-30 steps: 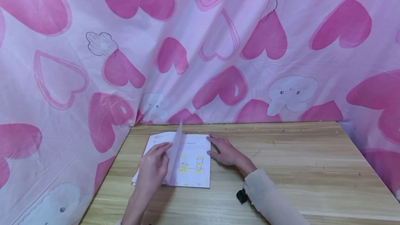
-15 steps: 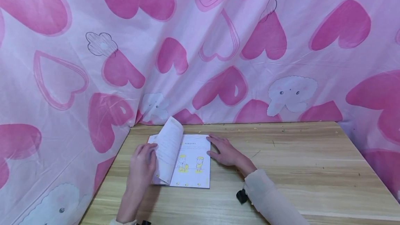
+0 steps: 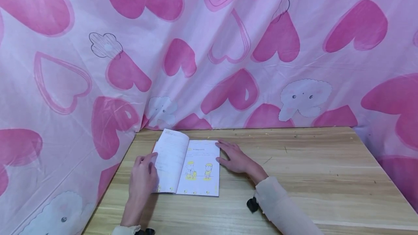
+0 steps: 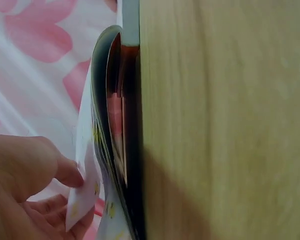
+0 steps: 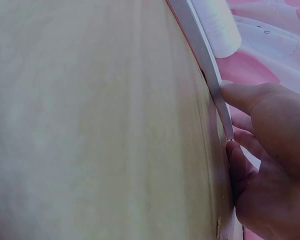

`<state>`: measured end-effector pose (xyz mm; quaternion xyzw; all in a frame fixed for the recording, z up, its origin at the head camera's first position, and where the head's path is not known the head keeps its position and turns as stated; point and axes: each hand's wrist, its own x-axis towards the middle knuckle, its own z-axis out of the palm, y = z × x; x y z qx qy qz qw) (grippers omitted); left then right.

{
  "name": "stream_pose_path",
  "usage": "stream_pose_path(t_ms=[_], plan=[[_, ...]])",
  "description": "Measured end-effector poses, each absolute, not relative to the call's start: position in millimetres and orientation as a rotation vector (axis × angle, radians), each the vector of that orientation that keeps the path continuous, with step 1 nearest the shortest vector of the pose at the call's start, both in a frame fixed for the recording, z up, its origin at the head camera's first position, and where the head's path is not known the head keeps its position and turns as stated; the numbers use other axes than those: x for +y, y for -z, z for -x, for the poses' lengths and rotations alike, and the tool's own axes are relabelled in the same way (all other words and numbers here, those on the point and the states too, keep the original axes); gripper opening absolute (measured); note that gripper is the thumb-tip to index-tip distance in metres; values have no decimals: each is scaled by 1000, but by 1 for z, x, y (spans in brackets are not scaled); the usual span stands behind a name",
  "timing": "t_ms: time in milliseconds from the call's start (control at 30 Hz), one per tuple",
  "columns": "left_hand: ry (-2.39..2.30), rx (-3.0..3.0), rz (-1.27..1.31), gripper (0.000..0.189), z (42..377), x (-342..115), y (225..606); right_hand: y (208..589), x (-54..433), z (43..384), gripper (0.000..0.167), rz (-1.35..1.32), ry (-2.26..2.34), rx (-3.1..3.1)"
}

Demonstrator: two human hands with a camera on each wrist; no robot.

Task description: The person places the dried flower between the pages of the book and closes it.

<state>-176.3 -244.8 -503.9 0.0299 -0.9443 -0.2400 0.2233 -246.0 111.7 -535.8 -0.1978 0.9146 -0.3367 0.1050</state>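
Note:
An open book lies on the wooden table, with two yellow-and-white cartoon figures on its right-hand page. My left hand is at the outer edge of the left-hand page, which bows slightly above the sheets beneath. In the left wrist view, the left hand pinches the page's lower corner, thumb on one side and fingers behind. My right hand rests against the book's right edge, fingers extended near the upper corner. The right wrist view shows the thumb of the right hand touching the book's edge.
The wooden table stretches away to the right of the book. A pink cloth with hearts hangs along the back and left sides. A black strap piece sits at the right sleeve.
My left hand has moved left and down, bringing the raised page over from nearly upright onto the book's left side. The right hand has stayed in place.

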Motion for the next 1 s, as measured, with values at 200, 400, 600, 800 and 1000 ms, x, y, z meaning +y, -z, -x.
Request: stream_pose_path(t_ms=[200,400,600,800,1000], plan=[[622,-2721,-120,42,177,-253,510,536,112,246,69,595,995,2696],[535,-2907,-203,45,176,-256,510,535,111,245,69,606,999,2694],[422,-2962,-202,32,177,-251,508,535,111,246,69,604,994,2694],[472,-2732,196,28,188,-234,508,536,112,246,68,614,992,2700],[560,-2692,648,34,199,-211,512,537,111,246,68,625,995,2707]])
